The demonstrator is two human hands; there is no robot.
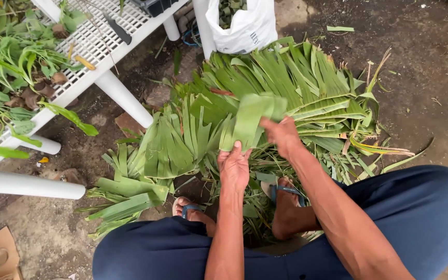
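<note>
While pinched, leaf strip (251, 118) between left hand (234, 168) and right hand (282, 135).

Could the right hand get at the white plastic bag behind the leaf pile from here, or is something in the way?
Probably not freely: the right hand grips a folded leaf strip together with the left hand, and the leaf pile lies between it and the white plastic bag.

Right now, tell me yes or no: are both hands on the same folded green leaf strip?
Yes: the left hand grips the folded leaf strip at its lower end, and the right hand pinches its right edge.
</note>
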